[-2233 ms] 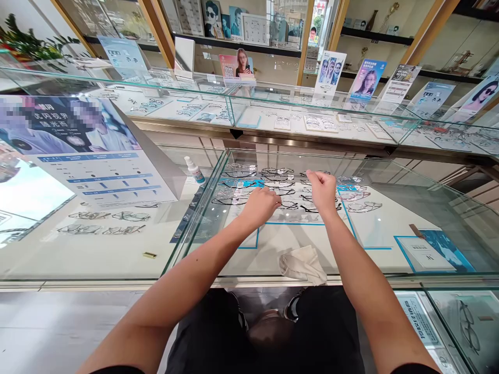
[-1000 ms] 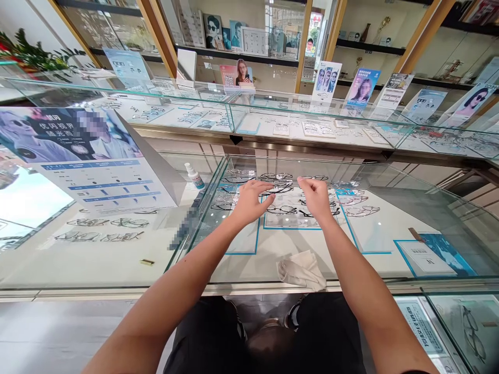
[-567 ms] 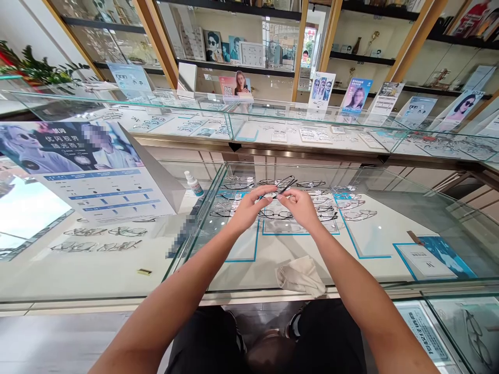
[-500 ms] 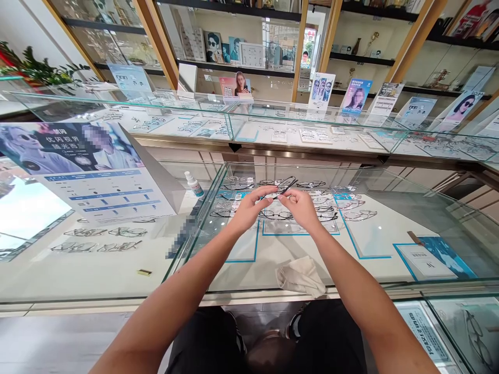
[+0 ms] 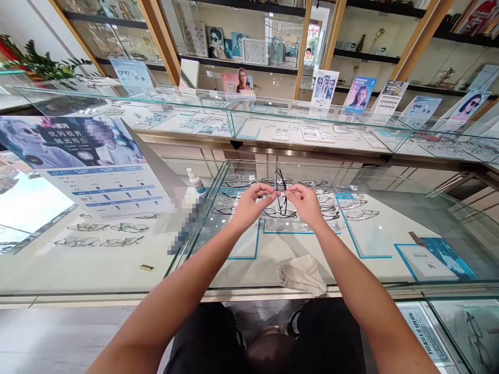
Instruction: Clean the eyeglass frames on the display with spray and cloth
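Inside the open glass display case (image 5: 218,187), my left hand (image 5: 251,205) and my right hand (image 5: 306,203) face each other, both pinching a thin dark pair of glasses (image 5: 280,191). The frame stands nearly upright between my fingertips, above the rows of displayed glasses (image 5: 343,208) on the white and blue tray (image 5: 290,231). A beige cleaning cloth (image 5: 302,275) lies crumpled on the case floor near the front edge, below my right forearm.
A small spray bottle (image 5: 196,182) stands left of the case by a slanted advertising board (image 5: 89,166). More glasses lie under the left glass counter (image 5: 101,234). A second glass counter with leaflets (image 5: 362,93) runs across the back. A price card (image 5: 424,257) lies at right.
My hands came together from being apart over the tray and lifted one dark frame. It turned from lying slanted to standing nearly upright between my fingers.
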Action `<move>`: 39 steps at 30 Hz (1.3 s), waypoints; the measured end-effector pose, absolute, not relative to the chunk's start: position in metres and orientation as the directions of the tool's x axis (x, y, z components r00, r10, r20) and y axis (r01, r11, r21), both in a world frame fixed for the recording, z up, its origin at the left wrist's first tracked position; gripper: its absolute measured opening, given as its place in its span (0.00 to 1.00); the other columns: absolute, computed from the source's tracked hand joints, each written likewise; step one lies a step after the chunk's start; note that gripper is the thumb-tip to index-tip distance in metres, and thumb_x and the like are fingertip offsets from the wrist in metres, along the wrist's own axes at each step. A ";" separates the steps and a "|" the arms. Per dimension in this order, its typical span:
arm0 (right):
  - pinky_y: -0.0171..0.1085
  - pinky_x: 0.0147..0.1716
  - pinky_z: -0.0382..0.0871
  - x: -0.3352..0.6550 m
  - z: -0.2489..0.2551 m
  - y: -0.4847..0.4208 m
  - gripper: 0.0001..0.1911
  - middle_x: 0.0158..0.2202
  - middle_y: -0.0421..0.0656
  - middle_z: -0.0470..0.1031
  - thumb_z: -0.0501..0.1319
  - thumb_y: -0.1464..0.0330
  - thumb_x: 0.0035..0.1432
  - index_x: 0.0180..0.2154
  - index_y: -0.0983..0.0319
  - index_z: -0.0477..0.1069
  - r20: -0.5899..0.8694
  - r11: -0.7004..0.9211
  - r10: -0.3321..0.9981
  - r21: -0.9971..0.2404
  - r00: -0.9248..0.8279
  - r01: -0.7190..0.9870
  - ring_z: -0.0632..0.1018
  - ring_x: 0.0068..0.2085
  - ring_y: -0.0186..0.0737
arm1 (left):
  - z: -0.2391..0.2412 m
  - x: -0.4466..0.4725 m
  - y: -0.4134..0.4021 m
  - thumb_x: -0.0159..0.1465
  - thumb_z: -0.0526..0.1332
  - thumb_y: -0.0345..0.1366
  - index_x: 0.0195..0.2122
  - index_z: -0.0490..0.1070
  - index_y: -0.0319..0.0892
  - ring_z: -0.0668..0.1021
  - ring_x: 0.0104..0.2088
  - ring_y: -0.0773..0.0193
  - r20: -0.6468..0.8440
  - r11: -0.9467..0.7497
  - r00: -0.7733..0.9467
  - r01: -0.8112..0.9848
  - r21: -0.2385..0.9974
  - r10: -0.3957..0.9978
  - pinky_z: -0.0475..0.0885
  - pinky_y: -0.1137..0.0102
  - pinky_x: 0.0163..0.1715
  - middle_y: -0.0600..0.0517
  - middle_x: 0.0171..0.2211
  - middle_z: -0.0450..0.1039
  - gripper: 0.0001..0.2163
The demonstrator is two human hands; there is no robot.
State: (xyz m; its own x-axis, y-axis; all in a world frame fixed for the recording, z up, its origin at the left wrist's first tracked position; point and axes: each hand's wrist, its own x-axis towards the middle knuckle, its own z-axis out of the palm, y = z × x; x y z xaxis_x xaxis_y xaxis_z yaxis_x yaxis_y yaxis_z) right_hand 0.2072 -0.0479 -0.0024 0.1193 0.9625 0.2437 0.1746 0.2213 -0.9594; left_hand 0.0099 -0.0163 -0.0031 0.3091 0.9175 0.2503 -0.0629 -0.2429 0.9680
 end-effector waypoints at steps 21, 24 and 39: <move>0.39 0.29 0.52 0.203 0.004 -0.053 0.21 0.20 0.30 0.49 0.69 0.47 0.58 0.35 0.58 0.77 0.250 0.230 0.964 -0.956 0.093 0.180 0.54 0.24 0.34 | -0.008 0.015 -0.014 0.58 0.75 0.54 0.33 0.84 0.44 0.75 0.35 0.60 0.259 -0.262 0.193 -0.012 0.965 0.946 0.69 0.63 0.39 0.50 0.34 0.79 0.17; 0.39 0.29 0.51 0.204 0.005 -0.053 0.19 0.20 0.30 0.49 0.70 0.50 0.58 0.35 0.59 0.77 0.254 0.236 0.961 -0.959 0.106 0.159 0.53 0.24 0.33 | -0.007 0.014 -0.014 0.59 0.75 0.53 0.33 0.83 0.44 0.77 0.38 0.59 0.255 -0.253 0.176 -0.036 0.967 0.951 0.72 0.62 0.43 0.49 0.36 0.80 0.16; 0.37 0.28 0.52 0.217 0.004 -0.043 0.11 0.28 0.39 0.74 0.67 0.58 0.53 0.27 0.59 0.73 0.123 0.103 0.960 -0.990 0.251 0.095 0.61 0.28 0.34 | -0.012 0.005 0.004 0.57 0.76 0.55 0.37 0.76 0.45 0.81 0.50 0.58 0.166 -0.142 0.044 -0.330 0.933 0.985 0.76 0.62 0.54 0.48 0.49 0.82 0.20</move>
State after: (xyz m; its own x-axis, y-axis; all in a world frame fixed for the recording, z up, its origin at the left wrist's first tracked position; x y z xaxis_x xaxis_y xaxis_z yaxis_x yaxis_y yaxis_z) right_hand 0.2173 -0.0426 0.0043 0.2511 0.9601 0.1234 0.0947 0.1025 -0.9902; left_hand 0.0053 0.0037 -0.0118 0.0443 0.9851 0.1660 -0.3298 -0.1424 0.9333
